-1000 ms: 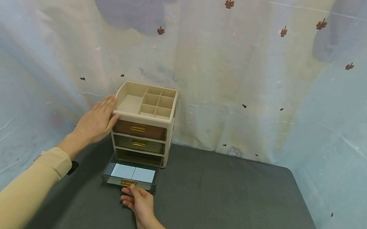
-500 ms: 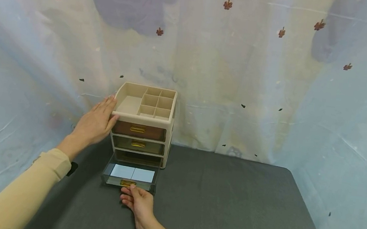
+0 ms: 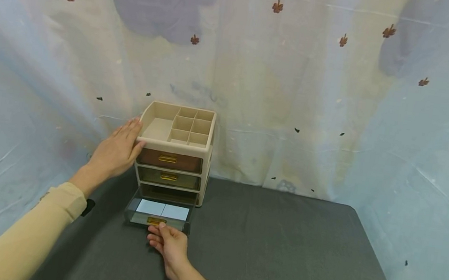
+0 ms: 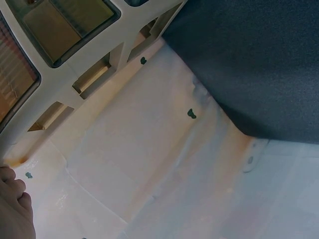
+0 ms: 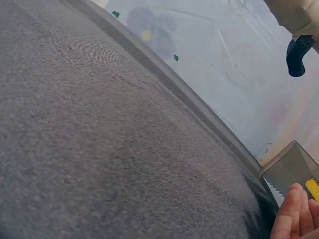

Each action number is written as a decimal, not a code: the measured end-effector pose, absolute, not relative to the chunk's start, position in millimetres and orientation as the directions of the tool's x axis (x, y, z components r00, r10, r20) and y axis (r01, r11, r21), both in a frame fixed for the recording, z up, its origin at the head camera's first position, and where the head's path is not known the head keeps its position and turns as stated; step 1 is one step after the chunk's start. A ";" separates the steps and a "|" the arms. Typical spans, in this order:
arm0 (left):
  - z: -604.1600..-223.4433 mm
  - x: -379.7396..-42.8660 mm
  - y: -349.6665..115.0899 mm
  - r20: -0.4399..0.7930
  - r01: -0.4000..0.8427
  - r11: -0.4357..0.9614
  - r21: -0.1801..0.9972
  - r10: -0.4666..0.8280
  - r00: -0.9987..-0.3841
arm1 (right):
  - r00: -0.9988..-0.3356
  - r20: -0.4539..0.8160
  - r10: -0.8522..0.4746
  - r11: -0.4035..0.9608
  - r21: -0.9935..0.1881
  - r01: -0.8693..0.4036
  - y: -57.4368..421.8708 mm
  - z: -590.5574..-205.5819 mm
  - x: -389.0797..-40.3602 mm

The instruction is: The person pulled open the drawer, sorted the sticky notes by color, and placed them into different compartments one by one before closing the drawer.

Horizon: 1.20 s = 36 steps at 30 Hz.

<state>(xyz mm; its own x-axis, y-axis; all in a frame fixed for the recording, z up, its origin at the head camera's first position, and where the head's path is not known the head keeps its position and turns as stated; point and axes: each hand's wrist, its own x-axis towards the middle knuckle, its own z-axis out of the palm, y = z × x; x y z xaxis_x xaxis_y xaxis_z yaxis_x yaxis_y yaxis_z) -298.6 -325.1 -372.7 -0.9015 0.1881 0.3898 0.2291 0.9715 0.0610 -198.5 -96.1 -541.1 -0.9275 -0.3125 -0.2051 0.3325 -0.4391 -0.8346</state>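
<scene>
A cream desktop drawer organizer stands toward the back left of the dark table. Its bottom drawer, of smoky clear plastic, is pulled out and tipped slightly up at the front. Two white cards or sheets lie side by side in it. With thumb and fingers my right hand pinches the gold drawer handle; in the right wrist view the fingers are at the drawer front. My left hand rests flat against the organizer's upper left side, thumb at the front corner.
Two upper drawers, one brown and one olive, are closed. The divided top tray has several compartments. A patterned cloth hangs behind and beside the dark table.
The bottom drawer's front and handle have risen slightly with my right fingers. My left hand keeps its place on the organizer.
</scene>
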 end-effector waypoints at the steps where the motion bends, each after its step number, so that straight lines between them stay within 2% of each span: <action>1: -372.9 -298.5 -325.1 0.390 0.231 0.971 0.064 0.189 -0.901 | -0.926 -0.207 -0.315 -0.442 -0.832 0.336 -96.0 -540.7 -199.6; 23: -373.4 -298.1 -325.3 0.370 0.225 0.971 0.074 0.183 -0.911 | -0.926 -0.211 -0.313 -0.435 -0.835 0.338 -96.7 -537.0 -221.1; 36: -372.9 -297.6 -324.4 0.399 0.247 0.966 0.077 0.198 -0.895 | -0.929 -0.214 -0.303 -0.424 -0.842 0.333 -100.5 -532.0 -236.3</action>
<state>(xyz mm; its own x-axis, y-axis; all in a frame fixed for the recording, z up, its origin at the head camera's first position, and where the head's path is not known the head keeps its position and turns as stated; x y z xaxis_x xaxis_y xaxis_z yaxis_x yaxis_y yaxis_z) -297.6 -324.4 -372.9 -0.8954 0.1976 0.3990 0.2473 0.9659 0.0768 -236.3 -100.5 -532.0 -0.9287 -0.3027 -0.2141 0.3326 -0.4244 -0.8422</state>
